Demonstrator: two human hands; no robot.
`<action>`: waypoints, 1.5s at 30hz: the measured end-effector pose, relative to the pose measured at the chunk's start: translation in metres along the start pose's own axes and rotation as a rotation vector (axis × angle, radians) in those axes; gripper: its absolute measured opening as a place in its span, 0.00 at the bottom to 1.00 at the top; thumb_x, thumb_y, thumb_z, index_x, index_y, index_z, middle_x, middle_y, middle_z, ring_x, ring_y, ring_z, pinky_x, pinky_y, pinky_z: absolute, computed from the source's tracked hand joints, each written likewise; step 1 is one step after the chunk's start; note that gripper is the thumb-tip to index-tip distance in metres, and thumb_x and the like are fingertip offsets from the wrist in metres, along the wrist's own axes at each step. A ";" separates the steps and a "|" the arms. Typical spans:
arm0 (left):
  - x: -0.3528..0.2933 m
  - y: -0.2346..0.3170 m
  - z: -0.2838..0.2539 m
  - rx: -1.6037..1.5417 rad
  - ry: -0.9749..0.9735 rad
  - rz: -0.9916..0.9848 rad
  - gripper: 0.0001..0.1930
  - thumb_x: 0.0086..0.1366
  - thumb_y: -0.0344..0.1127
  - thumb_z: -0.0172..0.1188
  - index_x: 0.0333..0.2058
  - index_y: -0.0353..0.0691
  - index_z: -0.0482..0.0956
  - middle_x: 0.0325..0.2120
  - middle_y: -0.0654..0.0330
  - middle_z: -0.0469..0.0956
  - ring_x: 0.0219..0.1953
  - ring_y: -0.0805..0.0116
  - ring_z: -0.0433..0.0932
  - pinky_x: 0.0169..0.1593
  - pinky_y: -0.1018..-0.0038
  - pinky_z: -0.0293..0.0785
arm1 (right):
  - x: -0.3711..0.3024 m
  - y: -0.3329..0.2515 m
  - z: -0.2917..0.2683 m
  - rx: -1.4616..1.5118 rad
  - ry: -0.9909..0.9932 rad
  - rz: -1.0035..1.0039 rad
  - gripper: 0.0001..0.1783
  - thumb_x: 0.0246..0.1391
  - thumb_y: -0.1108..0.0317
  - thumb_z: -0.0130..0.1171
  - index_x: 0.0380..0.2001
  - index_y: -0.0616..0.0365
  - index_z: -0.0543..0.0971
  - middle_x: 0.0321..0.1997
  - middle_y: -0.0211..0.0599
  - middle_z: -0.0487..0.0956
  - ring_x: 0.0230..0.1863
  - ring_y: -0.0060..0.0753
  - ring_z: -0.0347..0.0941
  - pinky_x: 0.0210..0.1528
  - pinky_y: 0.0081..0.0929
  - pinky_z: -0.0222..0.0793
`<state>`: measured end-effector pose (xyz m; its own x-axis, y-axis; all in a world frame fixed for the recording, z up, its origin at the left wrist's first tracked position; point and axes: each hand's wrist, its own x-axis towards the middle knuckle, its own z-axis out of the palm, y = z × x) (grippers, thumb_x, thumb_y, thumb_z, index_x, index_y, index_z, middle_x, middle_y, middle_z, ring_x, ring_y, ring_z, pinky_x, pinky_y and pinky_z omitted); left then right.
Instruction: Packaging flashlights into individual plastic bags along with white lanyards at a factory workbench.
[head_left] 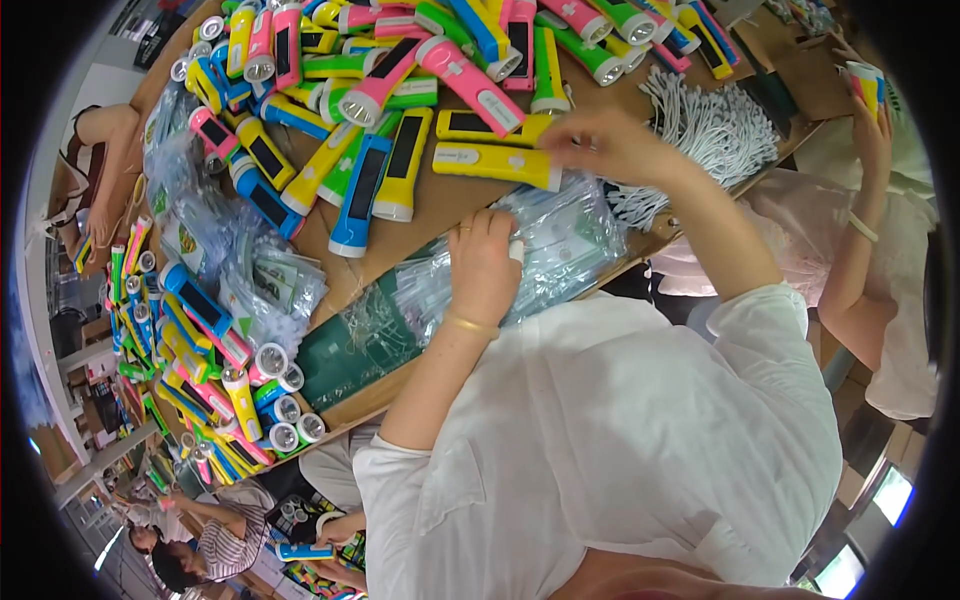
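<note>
My left hand point(484, 262) rests on a stack of clear plastic bags point(575, 235), its fingers curled. A small white piece point(516, 250) shows beside its fingers; what it belongs to is hidden. My right hand point(612, 147) is smeared by motion, and its fingers cannot be read clearly. It hovers by the white end of a yellow flashlight point(490, 163), close to a bundle of white cords point(690, 140). Another yellow flashlight point(480, 126) with a dark panel lies just behind. A pink flashlight point(470, 85) points toward my right hand.
Pink, green, blue and yellow flashlights point(372, 180) are heaped across the brown cardboard point(340, 285). Loose plastic bags point(265, 270) and a second flashlight pile point(215, 400) lie at left. A co-worker's hand point(868, 125) holds something colourful at right; other people work at left.
</note>
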<state>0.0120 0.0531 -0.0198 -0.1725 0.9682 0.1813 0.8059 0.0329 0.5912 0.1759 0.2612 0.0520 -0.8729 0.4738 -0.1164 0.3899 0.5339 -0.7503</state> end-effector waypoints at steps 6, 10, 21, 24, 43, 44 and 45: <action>-0.007 -0.002 -0.002 -0.098 0.010 0.019 0.16 0.51 0.22 0.66 0.40 0.39 0.77 0.37 0.55 0.77 0.46 0.50 0.74 0.53 0.57 0.65 | -0.023 -0.016 0.075 -0.373 0.078 -0.328 0.15 0.41 0.69 0.72 0.36 0.52 0.83 0.38 0.28 0.81 0.46 0.37 0.76 0.46 0.36 0.75; -0.015 0.000 0.001 -0.295 0.149 -0.064 0.16 0.50 0.21 0.67 0.39 0.37 0.79 0.35 0.55 0.77 0.43 0.50 0.75 0.52 0.59 0.67 | -0.027 -0.011 0.090 -0.410 0.101 -0.331 0.14 0.41 0.70 0.72 0.35 0.52 0.82 0.38 0.28 0.80 0.45 0.36 0.76 0.45 0.36 0.76; -0.040 -0.017 -0.030 -0.122 0.275 0.024 0.09 0.51 0.25 0.70 0.33 0.40 0.83 0.32 0.59 0.80 0.39 0.56 0.77 0.50 0.62 0.68 | -0.042 0.007 0.090 -0.288 0.262 -0.313 0.11 0.45 0.70 0.71 0.31 0.53 0.78 0.39 0.32 0.79 0.41 0.41 0.78 0.41 0.38 0.74; -0.047 -0.018 -0.039 -0.162 0.234 -0.010 0.09 0.52 0.26 0.71 0.33 0.41 0.83 0.31 0.59 0.81 0.38 0.57 0.77 0.50 0.63 0.68 | -0.035 -0.002 0.090 -0.263 0.269 -0.458 0.13 0.44 0.71 0.69 0.35 0.51 0.79 0.38 0.31 0.78 0.45 0.42 0.76 0.44 0.40 0.73; -0.064 -0.018 -0.047 -0.087 0.171 0.154 0.20 0.46 0.18 0.59 0.40 0.38 0.82 0.35 0.56 0.78 0.40 0.54 0.77 0.57 0.58 0.68 | -0.035 0.003 0.084 -0.252 -0.019 -0.476 0.12 0.46 0.62 0.72 0.29 0.54 0.80 0.36 0.32 0.76 0.45 0.42 0.74 0.47 0.38 0.70; -0.065 -0.021 -0.047 -0.089 0.172 0.157 0.20 0.46 0.18 0.59 0.40 0.38 0.82 0.35 0.56 0.78 0.40 0.54 0.77 0.57 0.58 0.68 | -0.042 0.006 0.075 -0.170 0.014 -0.440 0.11 0.47 0.63 0.72 0.31 0.55 0.81 0.38 0.33 0.78 0.45 0.43 0.75 0.47 0.39 0.71; -0.068 -0.022 -0.046 -0.085 0.166 0.130 0.18 0.46 0.19 0.60 0.39 0.38 0.81 0.35 0.56 0.78 0.40 0.55 0.77 0.57 0.58 0.68 | -0.047 0.009 0.068 -0.084 0.045 -0.407 0.11 0.48 0.64 0.72 0.32 0.55 0.82 0.39 0.34 0.79 0.46 0.45 0.76 0.47 0.40 0.72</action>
<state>-0.0201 -0.0246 -0.0094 -0.1668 0.9085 0.3831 0.7781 -0.1173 0.6171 0.2005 0.1964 0.0066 -0.9478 0.2413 0.2083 0.0401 0.7385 -0.6731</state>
